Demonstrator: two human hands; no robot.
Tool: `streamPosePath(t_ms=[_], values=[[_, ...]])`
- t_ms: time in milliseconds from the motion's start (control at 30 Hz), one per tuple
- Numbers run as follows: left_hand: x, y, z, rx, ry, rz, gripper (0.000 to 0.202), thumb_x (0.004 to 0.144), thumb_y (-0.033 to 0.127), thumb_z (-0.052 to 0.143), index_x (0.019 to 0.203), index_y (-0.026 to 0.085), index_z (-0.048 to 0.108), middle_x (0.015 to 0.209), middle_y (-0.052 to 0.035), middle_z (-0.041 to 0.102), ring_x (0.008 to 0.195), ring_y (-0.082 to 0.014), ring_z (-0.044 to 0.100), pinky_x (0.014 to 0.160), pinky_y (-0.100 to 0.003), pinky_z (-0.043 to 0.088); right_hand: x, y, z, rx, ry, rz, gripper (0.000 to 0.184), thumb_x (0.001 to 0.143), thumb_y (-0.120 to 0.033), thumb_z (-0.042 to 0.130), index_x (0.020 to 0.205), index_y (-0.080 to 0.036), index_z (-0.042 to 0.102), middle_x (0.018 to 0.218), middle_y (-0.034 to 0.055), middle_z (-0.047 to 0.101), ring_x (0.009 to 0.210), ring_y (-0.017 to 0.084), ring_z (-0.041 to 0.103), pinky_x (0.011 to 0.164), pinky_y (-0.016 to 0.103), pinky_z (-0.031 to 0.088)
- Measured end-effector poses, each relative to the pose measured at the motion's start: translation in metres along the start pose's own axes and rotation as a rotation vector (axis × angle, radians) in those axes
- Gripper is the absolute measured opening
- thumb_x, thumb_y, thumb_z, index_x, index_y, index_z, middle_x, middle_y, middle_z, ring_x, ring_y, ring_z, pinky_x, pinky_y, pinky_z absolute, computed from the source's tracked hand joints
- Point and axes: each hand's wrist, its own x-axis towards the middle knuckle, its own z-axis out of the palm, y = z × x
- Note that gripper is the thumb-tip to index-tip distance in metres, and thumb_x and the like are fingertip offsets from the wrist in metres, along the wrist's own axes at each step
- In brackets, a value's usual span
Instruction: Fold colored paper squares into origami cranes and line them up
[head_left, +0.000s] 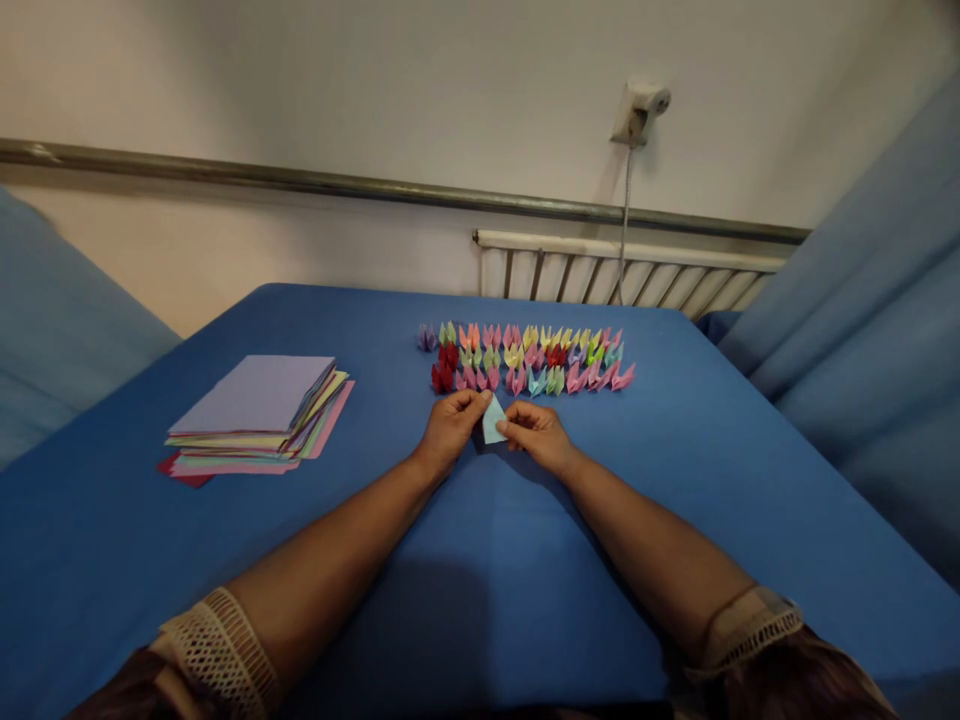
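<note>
A small piece of folded light-blue paper is held between my two hands above the middle of the table. My left hand pinches its upper left side between thumb and fingers. On the lower right edge, my right hand grips it with thumb and forefinger. Just beyond my hands stand rows of folded paper cranes in pink, red, yellow, green, blue and purple. The nearest row is close to my fingertips. My fingers cover part of the paper, so its full shape is hidden.
A stack of coloured square paper, lavender on top, lies to the left on the blue-covered table. Behind are a wall rail, a radiator and a plugged-in cord. Blue curtains hang at both sides.
</note>
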Motion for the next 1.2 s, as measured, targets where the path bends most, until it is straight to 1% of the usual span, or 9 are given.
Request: streamPosePath(t_ms=[67,233,300,400,567,700,833,1000,1200], values=[[0.0,0.001,0.0,-0.023,-0.024,-0.002,0.04,0.076,0.052,0.067,0.064,0.015,0.058,0.057,0.004,0.051,0.052,-0.0079,0.044,0.051,-0.021,0.035,0.0,0.001,-0.001,0.009,0.01,0.005,0.031,0.071,-0.046,0.072,0.066,-0.019,0.057,0.052,-0.0065,0.053,0.043,0.007,0.046,0.045,0.021,0.037],[-0.001,0.0,0.001,-0.026,-0.023,0.006,0.036,0.064,0.045,0.08,0.07,0.015,0.061,0.061,0.0041,0.055,0.055,-0.0082,0.047,0.053,-0.021,0.037,0.0,0.002,0.0,0.013,-0.015,0.009,0.029,0.071,-0.045,0.071,0.066,-0.02,0.057,0.053,-0.0064,0.052,0.044,0.008,0.047,0.045,0.021,0.037],[-0.001,-0.001,0.001,-0.019,-0.011,-0.001,0.038,0.069,0.049,0.074,0.066,0.014,0.06,0.059,0.0033,0.054,0.054,-0.0083,0.047,0.053,-0.021,0.037,0.0,0.002,0.0,0.009,-0.014,0.007,0.029,0.071,-0.045,0.071,0.067,-0.019,0.058,0.053,-0.0063,0.052,0.044,0.008,0.046,0.045,0.021,0.036],[-0.001,0.0,0.0,-0.074,-0.072,-0.051,0.045,0.078,0.058,0.062,0.068,0.014,0.061,0.061,0.001,0.057,0.055,-0.01,0.051,0.054,-0.023,0.041,0.002,0.002,-0.001,0.01,0.067,-0.013,0.031,0.07,-0.046,0.071,0.065,-0.02,0.056,0.051,-0.0068,0.052,0.044,0.008,0.046,0.045,0.021,0.036],[-0.003,0.0,0.001,-0.074,-0.096,-0.112,0.033,0.063,0.037,0.083,0.076,0.013,0.064,0.061,0.0026,0.06,0.054,-0.008,0.053,0.055,-0.02,0.044,0.005,0.002,-0.004,0.039,0.177,-0.032,0.033,0.069,-0.049,0.073,0.064,-0.02,0.056,0.048,-0.0069,0.052,0.043,0.008,0.046,0.046,0.022,0.036],[-0.001,-0.002,-0.003,-0.265,-0.106,-0.241,0.03,0.063,0.029,0.084,0.077,0.014,0.062,0.065,0.0018,0.064,0.058,-0.0085,0.06,0.057,-0.019,0.048,0.003,-0.001,-0.002,0.253,0.129,0.024,0.035,0.071,-0.053,0.073,0.076,-0.02,0.063,0.059,-0.003,0.062,0.051,0.01,0.055,0.049,0.022,0.04],[0.001,0.0,-0.008,-0.482,-0.173,-0.366,0.026,0.065,0.021,0.084,0.08,0.014,0.064,0.071,0.0003,0.066,0.061,-0.008,0.062,0.059,-0.018,0.051,0.0,-0.005,0.003,0.474,0.098,0.096,0.039,0.071,-0.054,0.075,0.084,-0.019,0.065,0.073,0.0002,0.067,0.061,0.011,0.06,0.053,0.022,0.042],[-0.001,0.002,-0.009,-0.593,-0.218,-0.445,0.019,0.071,0.015,0.079,0.082,0.014,0.063,0.071,-0.0008,0.066,0.06,-0.008,0.061,0.058,-0.019,0.051,-0.002,-0.005,0.006,0.48,0.09,0.106,0.034,0.071,-0.048,0.077,0.076,-0.019,0.061,0.066,-0.0026,0.064,0.059,0.009,0.058,0.056,0.021,0.042],[-0.001,0.003,-0.008,-0.662,-0.219,-0.48,0.017,0.073,0.012,0.077,0.08,0.015,0.061,0.068,0.0004,0.062,0.059,-0.0078,0.059,0.059,-0.02,0.051,-0.002,-0.005,0.007,0.419,0.115,0.114,0.036,0.066,-0.047,0.08,0.078,-0.019,0.062,0.066,-0.0028,0.064,0.058,0.01,0.057,0.056,0.022,0.042]])
